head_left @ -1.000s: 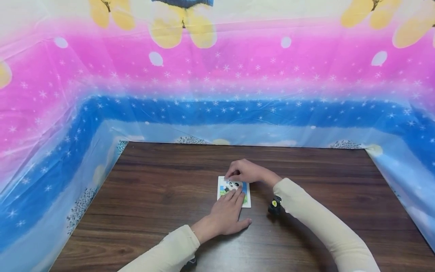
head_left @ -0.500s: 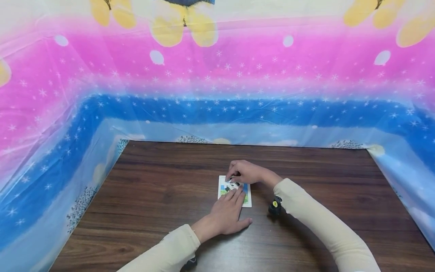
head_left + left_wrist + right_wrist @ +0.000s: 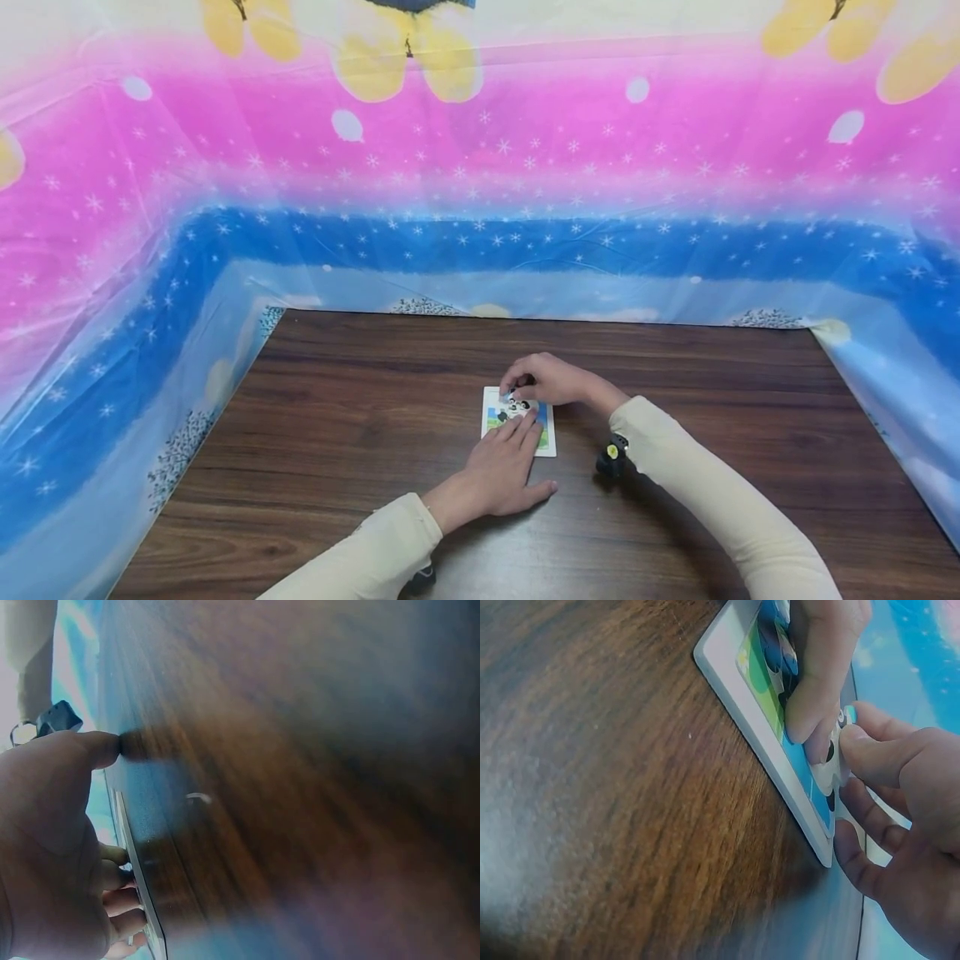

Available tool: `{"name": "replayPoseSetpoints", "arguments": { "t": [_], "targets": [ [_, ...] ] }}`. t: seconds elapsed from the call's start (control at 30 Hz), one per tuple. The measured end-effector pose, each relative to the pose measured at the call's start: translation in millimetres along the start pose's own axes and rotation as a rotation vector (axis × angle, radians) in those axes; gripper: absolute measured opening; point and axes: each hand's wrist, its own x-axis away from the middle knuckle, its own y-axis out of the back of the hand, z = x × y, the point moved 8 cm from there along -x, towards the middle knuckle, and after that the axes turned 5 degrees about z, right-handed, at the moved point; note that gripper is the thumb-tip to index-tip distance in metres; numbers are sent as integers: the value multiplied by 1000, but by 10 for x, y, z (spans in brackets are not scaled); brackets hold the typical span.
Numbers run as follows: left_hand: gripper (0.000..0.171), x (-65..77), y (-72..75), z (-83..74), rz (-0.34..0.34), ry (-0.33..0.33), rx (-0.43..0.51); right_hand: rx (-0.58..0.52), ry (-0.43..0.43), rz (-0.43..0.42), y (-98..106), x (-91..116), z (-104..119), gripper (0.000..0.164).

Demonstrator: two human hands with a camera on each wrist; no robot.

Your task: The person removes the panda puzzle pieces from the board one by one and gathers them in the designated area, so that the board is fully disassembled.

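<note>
Near the middle of the table lies a puzzle board (image 3: 551, 437), flat, with a white rim round a picture of a panda against blue and green. Close to its twelve o'clock edge is a white and black piece (image 3: 829, 772); whether it sits fully in its slot I cannot tell. The right hand (image 3: 546, 379), at one o'clock of the board, pinches this piece between thumb and finger, the remaining fingers curved and apart from one another.

The left hand (image 3: 501, 475) comes in from seven o'clock and lies over the lower part of the picture. Its fingers are straight and slightly apart, the tips resting on the board, at least one touching or just beside the pinched piece. Its thumb points to three o'clock, off the board.

Cream sleeves cover both arms, one (image 3: 360, 550) at eight o'clock, the other (image 3: 697, 475) between three and four. A small black camera (image 3: 612, 457) hangs under the right cuff. Dark brown wood forms the table (image 3: 337, 400), and a pink and blue cloth (image 3: 450, 167) stands behind it, from nine o'clock over twelve to three.
</note>
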Motion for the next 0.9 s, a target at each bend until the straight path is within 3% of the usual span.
{"name": "replayPoseSetpoints", "arguments": {
  "t": [0.17,0.47,0.67,0.9],
  "targets": [
    [87,-12,-8,-1,4,-7,14,-30,-3,-2,13,22,-37,19],
    [88,-13,-2,6,4,11,6,-116,-16,-91,208,182,-42,24],
    [87,-5,7,-6,1,12,-1,-47,-91,-149,402,425,-166,27],
    [88,-8,2,-8,2,19,-7,-25,-205,-204,566,785,-362,16]
  ]
}}
